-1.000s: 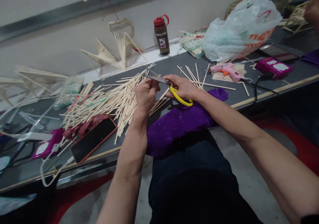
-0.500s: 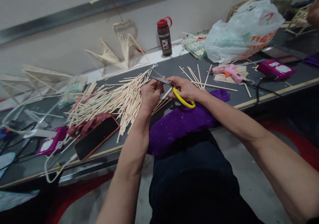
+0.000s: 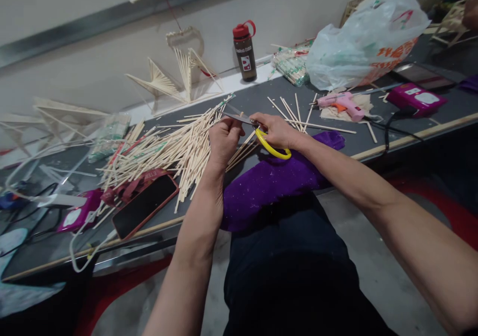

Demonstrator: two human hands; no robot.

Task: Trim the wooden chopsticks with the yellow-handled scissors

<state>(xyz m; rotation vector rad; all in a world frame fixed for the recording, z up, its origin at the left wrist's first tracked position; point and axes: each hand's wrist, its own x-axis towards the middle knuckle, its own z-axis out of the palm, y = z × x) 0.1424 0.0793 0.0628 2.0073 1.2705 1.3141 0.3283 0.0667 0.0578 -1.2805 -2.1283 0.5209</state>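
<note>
My right hand [image 3: 275, 131] is closed round a pair of scissors with yellow handles [image 3: 277, 153]; their blades are parted and point left, over my left hand. In the pinched fingers of my left hand [image 3: 223, 144] is a thin wooden stick [image 3: 241, 114], of which only a short pale end shows between the blades. Most of that stick is hidden by the fingers. Just left of my left hand spreads a large pile of wooden sticks [image 3: 190, 149]. A purple cloth [image 3: 269, 189] lies below both hands, over the table edge and my lap.
To the right lie several loose sticks [image 3: 289, 109], a pink glue gun [image 3: 345, 105] and a purple box [image 3: 416, 99]. A bottle [image 3: 245, 59] and a plastic bag [image 3: 358, 52] stand behind. At left are a phone [image 3: 145, 206], cables and a second purple box [image 3: 80, 214].
Both hands hold nearly the same pose, with the scissors around the stick's end. The view has shifted slightly; nothing was picked up or let go.
</note>
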